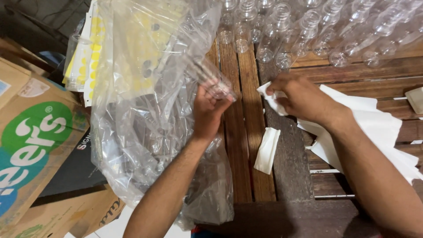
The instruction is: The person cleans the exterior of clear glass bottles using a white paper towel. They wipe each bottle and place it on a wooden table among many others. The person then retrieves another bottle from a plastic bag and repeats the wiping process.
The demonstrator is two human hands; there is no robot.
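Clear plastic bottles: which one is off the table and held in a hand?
The clear bottle gripped by the left hand beside the plastic bag; the other bottles lie in rows on the wooden table.

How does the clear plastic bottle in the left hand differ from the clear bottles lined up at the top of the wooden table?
The clear plastic bottle in the left hand is lifted off the surface and tilted, next to the big clear plastic bag; the row of clear bottles rests on the slatted wooden table, untouched. The held one is single; the others are grouped closely together. Both look transparent, empty and uncapped.
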